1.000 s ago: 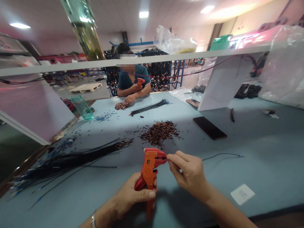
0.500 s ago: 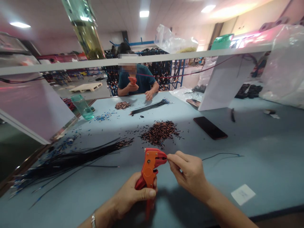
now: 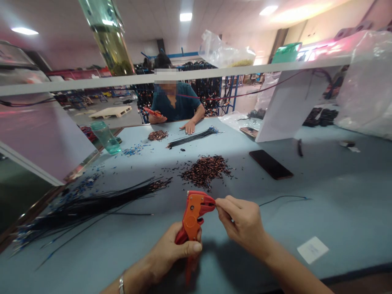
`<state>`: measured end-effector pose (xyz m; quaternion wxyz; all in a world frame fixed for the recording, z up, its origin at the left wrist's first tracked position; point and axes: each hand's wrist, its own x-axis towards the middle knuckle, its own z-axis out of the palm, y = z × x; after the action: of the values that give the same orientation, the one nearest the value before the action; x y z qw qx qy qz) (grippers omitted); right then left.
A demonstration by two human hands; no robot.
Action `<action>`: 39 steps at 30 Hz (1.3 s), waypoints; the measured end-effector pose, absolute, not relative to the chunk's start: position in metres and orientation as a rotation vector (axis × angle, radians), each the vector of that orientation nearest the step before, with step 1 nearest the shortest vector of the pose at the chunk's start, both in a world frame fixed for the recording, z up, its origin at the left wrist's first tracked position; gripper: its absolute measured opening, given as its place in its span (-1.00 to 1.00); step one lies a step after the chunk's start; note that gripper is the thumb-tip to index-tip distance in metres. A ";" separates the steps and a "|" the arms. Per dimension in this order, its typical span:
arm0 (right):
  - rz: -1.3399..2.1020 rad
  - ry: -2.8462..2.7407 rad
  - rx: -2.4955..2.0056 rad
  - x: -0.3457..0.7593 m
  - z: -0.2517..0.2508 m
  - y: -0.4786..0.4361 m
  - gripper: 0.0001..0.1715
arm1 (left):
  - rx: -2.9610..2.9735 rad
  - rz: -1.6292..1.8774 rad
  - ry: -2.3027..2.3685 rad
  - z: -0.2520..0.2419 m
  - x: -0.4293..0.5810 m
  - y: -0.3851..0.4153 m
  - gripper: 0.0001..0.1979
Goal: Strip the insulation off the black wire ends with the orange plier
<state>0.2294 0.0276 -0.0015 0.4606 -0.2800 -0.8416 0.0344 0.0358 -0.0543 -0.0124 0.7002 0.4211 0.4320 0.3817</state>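
Note:
My left hand (image 3: 180, 249) is wrapped round the handle of an orange and red wire stripper (image 3: 193, 210), held upright over the table. Pinched at the tool's jaws, my right hand (image 3: 241, 214) holds a thin black wire (image 3: 281, 197), whose blue-tipped end trails out to the right behind the hand. Just beyond the tool lies a pile of small black and copper pieces (image 3: 206, 170). A long bundle of black wires (image 3: 92, 206) rests at the left, with its blue and silver ends toward the left edge.
Across the blue table (image 3: 346, 204), a person (image 3: 176, 104) holds a red tool. A black phone (image 3: 271, 164) and a white paper (image 3: 312, 250) lie at the right. A green bottle (image 3: 105, 137) stands at the far left. A white shelf (image 3: 190, 76) spans above.
My hands and the wire stripper have hardly moved. The person opposite has lowered the red tool toward the left and shifted the other hand slightly left on the table.

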 end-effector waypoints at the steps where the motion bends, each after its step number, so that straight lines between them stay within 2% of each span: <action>1: 0.089 -2.071 -0.685 0.229 -0.002 0.027 -0.73 | 0.941 0.853 0.967 -0.014 0.036 -0.054 -0.58; 19: 0.053 -2.019 -0.665 0.225 -0.007 0.020 -0.78 | 0.949 0.932 0.999 -0.022 0.044 -0.059 -0.53; 31: 0.078 -2.020 -0.739 0.229 -0.017 0.034 -0.80 | 0.877 1.067 0.897 -0.008 0.032 -0.051 -0.62; 39: 0.357 -2.045 -0.858 0.228 -0.015 0.033 -0.83 | 0.887 1.083 0.881 -0.011 0.030 -0.050 -0.61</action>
<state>0.2284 0.0332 -0.0151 0.4329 -0.3443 -0.8207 0.1433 0.0298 -0.0498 -0.0107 0.6771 0.3945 0.3919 0.4821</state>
